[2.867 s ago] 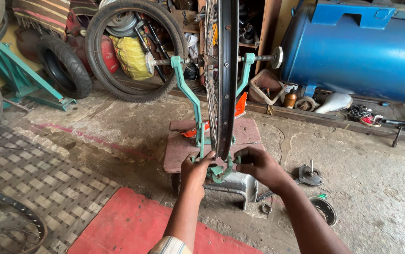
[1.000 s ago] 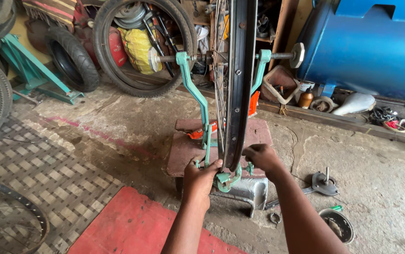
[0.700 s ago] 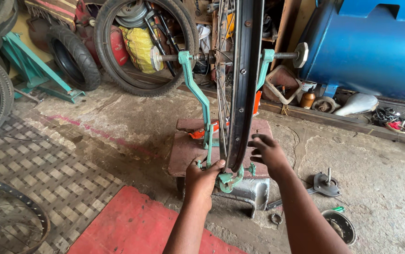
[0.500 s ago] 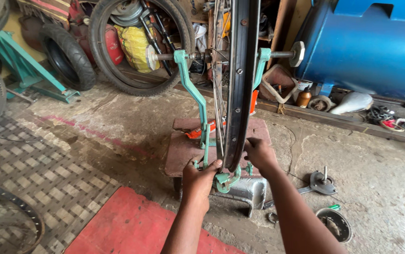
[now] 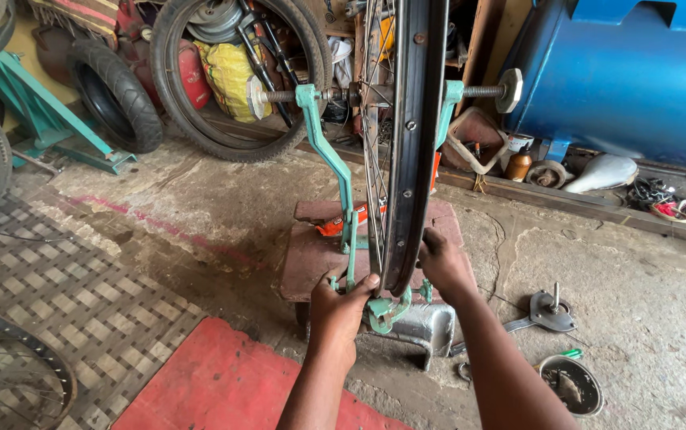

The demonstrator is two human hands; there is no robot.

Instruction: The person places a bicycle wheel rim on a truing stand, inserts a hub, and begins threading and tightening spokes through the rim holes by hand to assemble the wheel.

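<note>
Truing is under way — the black spoked metal wheel rim [image 5: 414, 143] stands upright in the green steel truing stand [image 5: 335, 175], left hand [image 5: 341, 306] clasping the stand's base, right hand [image 5: 442, 263] closed on the rim's lower edge — a careful turn likely follows

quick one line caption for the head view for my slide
Both hands, left hand and right hand, steady a black spoked wheel rim upright in a green metal truing stand.

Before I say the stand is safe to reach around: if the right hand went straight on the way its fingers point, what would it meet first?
The right hand points left and slightly up at the black wheel rim; it already seems to touch it, so the rim comes first, though depth is unclear.
</note>
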